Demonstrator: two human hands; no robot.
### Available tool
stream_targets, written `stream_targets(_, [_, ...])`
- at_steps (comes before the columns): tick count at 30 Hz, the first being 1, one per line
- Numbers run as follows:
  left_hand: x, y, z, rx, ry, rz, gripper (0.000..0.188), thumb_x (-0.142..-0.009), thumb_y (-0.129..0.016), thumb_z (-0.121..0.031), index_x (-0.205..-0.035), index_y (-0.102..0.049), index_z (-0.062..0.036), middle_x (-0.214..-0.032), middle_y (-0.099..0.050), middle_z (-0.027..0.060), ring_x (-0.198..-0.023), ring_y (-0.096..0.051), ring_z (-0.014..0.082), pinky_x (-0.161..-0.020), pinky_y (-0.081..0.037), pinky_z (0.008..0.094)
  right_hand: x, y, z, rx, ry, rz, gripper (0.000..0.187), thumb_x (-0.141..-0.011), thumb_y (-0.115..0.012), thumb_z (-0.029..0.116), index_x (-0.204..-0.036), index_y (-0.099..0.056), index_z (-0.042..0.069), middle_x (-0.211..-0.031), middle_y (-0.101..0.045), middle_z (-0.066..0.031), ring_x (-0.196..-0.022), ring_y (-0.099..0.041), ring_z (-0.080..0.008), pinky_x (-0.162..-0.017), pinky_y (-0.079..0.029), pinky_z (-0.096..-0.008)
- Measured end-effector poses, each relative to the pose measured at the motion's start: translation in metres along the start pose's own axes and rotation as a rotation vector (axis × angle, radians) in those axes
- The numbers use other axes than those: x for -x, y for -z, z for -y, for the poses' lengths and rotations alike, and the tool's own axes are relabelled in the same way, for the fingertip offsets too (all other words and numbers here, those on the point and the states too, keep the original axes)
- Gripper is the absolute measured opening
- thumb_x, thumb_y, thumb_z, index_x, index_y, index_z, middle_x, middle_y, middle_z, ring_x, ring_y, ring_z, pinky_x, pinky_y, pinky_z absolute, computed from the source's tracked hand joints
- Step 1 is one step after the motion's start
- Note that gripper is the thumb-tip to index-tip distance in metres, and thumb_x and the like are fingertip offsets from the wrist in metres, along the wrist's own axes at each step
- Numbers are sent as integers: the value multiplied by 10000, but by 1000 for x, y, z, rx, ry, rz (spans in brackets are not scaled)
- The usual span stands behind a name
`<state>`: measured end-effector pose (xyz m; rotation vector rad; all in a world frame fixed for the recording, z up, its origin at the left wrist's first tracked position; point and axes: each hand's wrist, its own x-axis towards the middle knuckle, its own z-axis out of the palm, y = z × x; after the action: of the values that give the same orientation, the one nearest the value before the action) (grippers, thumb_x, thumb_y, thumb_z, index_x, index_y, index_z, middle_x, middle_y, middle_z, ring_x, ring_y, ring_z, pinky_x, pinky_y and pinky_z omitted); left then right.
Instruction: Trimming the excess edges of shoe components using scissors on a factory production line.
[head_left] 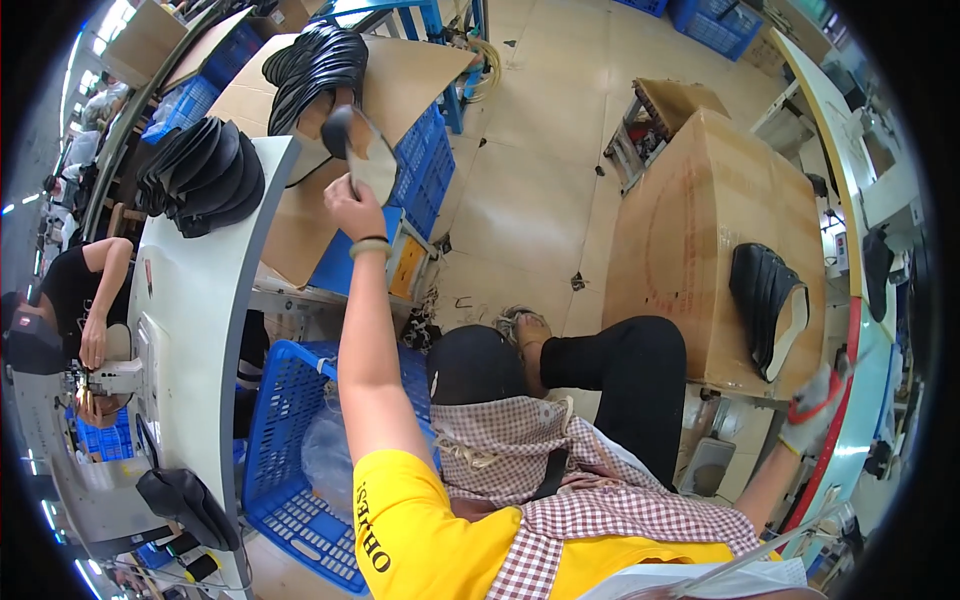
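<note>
My left hand [357, 207] reaches forward over the cardboard-covered surface, its fingers pinching the lower end of a shoe upper [374, 165] with a black part and a pale lining. Just beyond it lies a row of overlapping black shoe uppers [318, 65]. My right hand [812, 412], in a white glove with red on it, is at the red-edged bench on the right. Its fingers look closed near a thin dark tip, but what they hold is too small to make out. Several nested black shoe uppers [768, 310] lie on the big carton, near my right hand.
A large cardboard carton [660, 250] stands to the right. By my left side is a blue crate [290, 440] with clear plastic inside. A white table [200, 300] bears more black uppers [210, 175]; a co-worker [85, 300] sits beyond it at a sewing machine.
</note>
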<state>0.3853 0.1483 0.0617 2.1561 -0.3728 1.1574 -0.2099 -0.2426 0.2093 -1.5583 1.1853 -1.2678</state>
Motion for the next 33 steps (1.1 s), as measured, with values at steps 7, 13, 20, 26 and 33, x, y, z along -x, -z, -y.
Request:
stream_targets(7, [-21, 102, -152, 424, -350, 716, 125, -819, -596, -123, -905, -672, -75, -854, -670, 118, -795, -652, 294, -697, -521, 373, 79, -138, 38, -11, 177, 636, 524, -895, -579, 210, -1372, -418, 69, -811, -559, -8, -675, -529, -99, -631, -452, -227])
stream_targets(13, [21, 144, -270, 735, -663, 1274, 177, -783, -626, -112, -942, -675, -51, -862, -649, 146, -789, -624, 324, -682, -512, 355, 142, -181, 60, 88, 316, 997, 697, -741, -731, 213, -1359, -433, 92, -1068, -651, -151, -939, -659, -267, -827, -506, -332])
stream_targets(20, [76, 170, -282, 936, 65, 793, 216, -893, -575, -86, -1075, -621, 21, -1062, -641, 123, -903, -622, 188, -803, -499, 310, 138, -142, 12, 60, 2, 869, 631, -726, -653, 48, -1325, -457, 10, -1202, -577, -76, -1085, -544, -129, -932, -433, -274])
stream_targets(26, [231, 205, -244, 1025, 945, 967, 400, -989, -460, -295, -1220, -513, 28, -1198, -573, 109, -1087, -552, 199, -890, -450, 324, 138, -135, -5, -450, -383, 553, 572, -770, -551, -66, -1326, -431, -5, -1175, -583, -83, -1050, -577, -157, -898, -459, -266])
stream_targets(33, [230, 180, -290, 1229, 1914, 710, 498, -977, -383, -468, -1292, -459, -90, -1253, -564, 75, -1150, -532, 303, -952, -446, 475, 186, -128, -28, -398, -146, 675, 593, -747, -566, -89, -1318, -435, 0, -1159, -570, -68, -1021, -567, -144, -867, -464, -269])
